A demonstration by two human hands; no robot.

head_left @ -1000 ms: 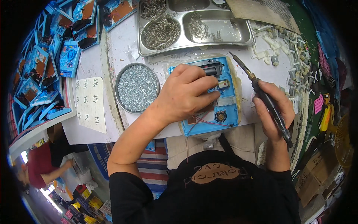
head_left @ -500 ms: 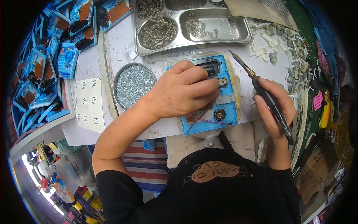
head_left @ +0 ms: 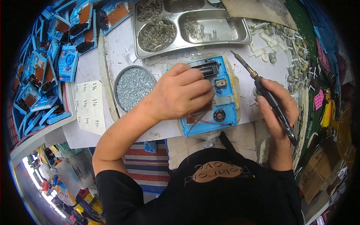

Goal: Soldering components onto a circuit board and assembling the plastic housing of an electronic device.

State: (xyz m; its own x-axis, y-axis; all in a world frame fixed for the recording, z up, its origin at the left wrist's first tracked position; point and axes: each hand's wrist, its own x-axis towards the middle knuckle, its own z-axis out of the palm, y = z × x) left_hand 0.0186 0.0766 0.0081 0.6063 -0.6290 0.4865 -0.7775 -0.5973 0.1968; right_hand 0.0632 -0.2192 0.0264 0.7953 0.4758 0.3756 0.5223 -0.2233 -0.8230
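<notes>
My left hand (head_left: 183,92) is bent over an open blue plastic casing (head_left: 232,108), its fingers pinched together at the left and middle of it. Whatever lies between the fingertips is hidden beneath them. Inside the casing show a black battery-like cylinder (head_left: 210,70), a small motor (head_left: 221,83), a round black speaker (head_left: 219,115) and thin red wires. To the right, my right hand (head_left: 279,105) is wrapped round a slim black-handled tool (head_left: 275,107) with a brass collar and a dark pointed shaft. Its tip points up and left, clear of the casing.
A round metal bowl of small screws (head_left: 117,90) stands left of the casing. Behind is a steel compartment tray (head_left: 245,37) with springs. Small motors and white plastic parts (head_left: 272,57) lie at right. Blue casings (head_left: 67,63) pile up at left beside a handwritten paper (head_left: 90,105).
My left hand has drawn slightly left and down, uncovering more of the small motor in the casing. My right hand and its tool have hardly moved.
</notes>
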